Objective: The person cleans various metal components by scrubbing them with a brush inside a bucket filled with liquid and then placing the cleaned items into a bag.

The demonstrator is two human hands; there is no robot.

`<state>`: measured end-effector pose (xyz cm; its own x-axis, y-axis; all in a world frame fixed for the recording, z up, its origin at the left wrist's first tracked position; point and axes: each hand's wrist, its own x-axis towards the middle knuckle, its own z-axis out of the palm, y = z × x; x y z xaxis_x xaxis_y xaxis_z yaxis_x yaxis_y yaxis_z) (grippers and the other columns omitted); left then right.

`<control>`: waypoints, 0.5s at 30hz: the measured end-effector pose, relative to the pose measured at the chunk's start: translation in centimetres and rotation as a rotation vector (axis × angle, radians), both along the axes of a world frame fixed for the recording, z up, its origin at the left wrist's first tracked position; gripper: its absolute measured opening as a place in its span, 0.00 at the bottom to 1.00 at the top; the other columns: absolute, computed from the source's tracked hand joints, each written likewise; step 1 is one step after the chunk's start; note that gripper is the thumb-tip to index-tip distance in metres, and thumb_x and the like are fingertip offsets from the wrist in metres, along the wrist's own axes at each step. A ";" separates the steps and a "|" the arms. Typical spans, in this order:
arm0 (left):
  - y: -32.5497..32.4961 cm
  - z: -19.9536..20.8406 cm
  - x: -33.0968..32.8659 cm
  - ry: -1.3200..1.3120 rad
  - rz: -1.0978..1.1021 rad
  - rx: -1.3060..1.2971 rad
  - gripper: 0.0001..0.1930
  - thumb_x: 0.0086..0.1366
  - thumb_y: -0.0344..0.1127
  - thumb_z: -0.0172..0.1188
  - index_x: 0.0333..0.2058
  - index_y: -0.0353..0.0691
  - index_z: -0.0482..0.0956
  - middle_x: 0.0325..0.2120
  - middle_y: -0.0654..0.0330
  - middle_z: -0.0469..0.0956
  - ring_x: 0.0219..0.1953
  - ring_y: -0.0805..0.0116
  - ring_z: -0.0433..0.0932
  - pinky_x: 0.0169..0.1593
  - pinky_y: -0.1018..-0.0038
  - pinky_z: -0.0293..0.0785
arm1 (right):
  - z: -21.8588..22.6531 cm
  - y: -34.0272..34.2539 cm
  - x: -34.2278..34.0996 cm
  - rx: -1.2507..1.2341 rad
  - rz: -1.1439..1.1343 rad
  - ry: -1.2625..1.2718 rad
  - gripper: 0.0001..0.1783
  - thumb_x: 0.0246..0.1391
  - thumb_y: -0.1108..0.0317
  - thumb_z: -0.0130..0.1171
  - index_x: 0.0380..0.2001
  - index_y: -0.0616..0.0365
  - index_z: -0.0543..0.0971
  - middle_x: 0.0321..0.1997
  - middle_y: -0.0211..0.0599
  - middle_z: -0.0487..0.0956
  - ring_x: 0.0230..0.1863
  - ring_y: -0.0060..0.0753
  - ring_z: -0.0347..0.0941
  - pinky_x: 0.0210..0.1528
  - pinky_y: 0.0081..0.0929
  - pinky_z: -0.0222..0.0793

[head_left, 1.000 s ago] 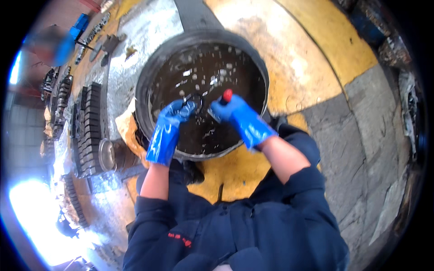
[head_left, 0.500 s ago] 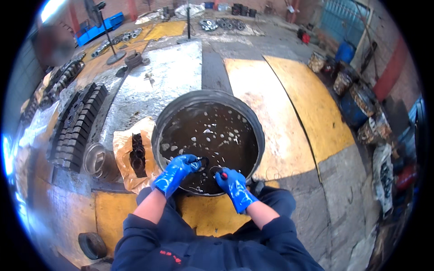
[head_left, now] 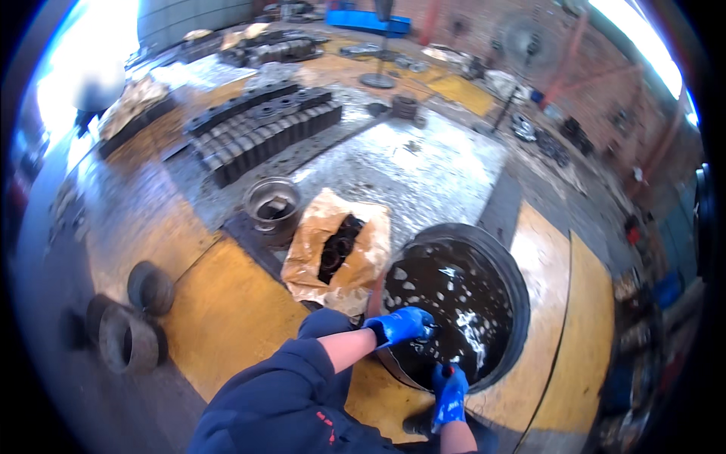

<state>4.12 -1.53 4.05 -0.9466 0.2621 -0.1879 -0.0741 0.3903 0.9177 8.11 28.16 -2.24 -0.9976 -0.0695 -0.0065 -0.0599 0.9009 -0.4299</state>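
Note:
A large round dark tub [head_left: 516, 303] stands before me, with murky brown liquid [head_left: 442, 291] and pale floating flecks of foam inside. My left hand [head_left: 403, 327], in a blue rubber glove, is over the liquid near the tub's left side. Its fingers are curled together at a small dark thing that I cannot make out. My right hand [head_left: 451, 393], gloved alike, is closed round a tool handle [head_left: 448, 371] with a red part, at the near rim. The tool's working end cannot be made out against the dark liquid.
Left of the tub, brown paper [head_left: 306, 257] holds dark ring-like parts [head_left: 340, 246]. Beside it stands a metal pot [head_left: 273, 203]. Block-shaped metal parts [head_left: 265, 132] stand in rows farther off. Metal cylinders [head_left: 128, 340] sit at far left. A pole stand [head_left: 378, 79] is at the back.
My view has swung left, so the tub now appears farther right and lower. Both hands stay at the tub, the left over the liquid and the right on the tool.

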 end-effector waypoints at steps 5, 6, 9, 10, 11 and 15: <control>1.3 -2.2 -0.8 0.150 0.050 -0.118 0.13 0.67 0.43 0.69 0.46 0.46 0.91 0.40 0.50 0.90 0.44 0.50 0.88 0.49 0.56 0.82 | 0.5 0.1 -1.3 0.083 0.009 -0.131 0.19 0.63 0.53 0.68 0.37 0.60 0.90 0.35 0.50 0.90 0.40 0.54 0.89 0.46 0.47 0.80; 1.4 -1.1 -0.6 0.051 0.047 -0.124 0.12 0.67 0.43 0.69 0.45 0.47 0.91 0.41 0.50 0.90 0.44 0.48 0.88 0.49 0.54 0.82 | 0.0 0.5 -1.3 0.079 0.005 -0.135 0.20 0.63 0.52 0.67 0.37 0.60 0.90 0.35 0.50 0.90 0.41 0.54 0.89 0.46 0.47 0.80; 1.7 -3.7 -1.0 0.186 0.083 -0.131 0.14 0.66 0.46 0.70 0.43 0.44 0.92 0.38 0.49 0.90 0.44 0.44 0.89 0.50 0.51 0.83 | -1.0 1.0 -1.7 0.062 0.039 -0.134 0.22 0.63 0.47 0.67 0.36 0.57 0.90 0.38 0.51 0.91 0.44 0.59 0.89 0.48 0.50 0.82; 1.9 -4.2 -1.1 0.204 0.097 -0.134 0.14 0.66 0.46 0.70 0.42 0.44 0.92 0.38 0.48 0.90 0.44 0.44 0.89 0.49 0.51 0.83 | -1.1 0.9 -1.8 0.053 0.059 -0.134 0.22 0.63 0.45 0.67 0.36 0.56 0.90 0.39 0.51 0.91 0.45 0.60 0.89 0.49 0.52 0.83; 1.9 -4.8 -1.3 0.221 0.110 -0.138 0.14 0.66 0.46 0.70 0.42 0.44 0.92 0.38 0.48 0.90 0.43 0.44 0.89 0.49 0.51 0.83 | -1.2 0.6 -1.8 0.086 0.043 -0.146 0.22 0.63 0.45 0.67 0.37 0.55 0.90 0.39 0.51 0.91 0.45 0.60 0.89 0.49 0.51 0.83; 2.3 -5.3 -1.7 0.201 0.060 -0.177 0.13 0.65 0.44 0.70 0.43 0.46 0.91 0.39 0.49 0.89 0.45 0.43 0.88 0.48 0.51 0.82 | 0.2 0.0 -1.0 0.020 0.069 -0.088 0.19 0.65 0.53 0.67 0.34 0.61 0.89 0.34 0.52 0.90 0.38 0.56 0.89 0.44 0.48 0.80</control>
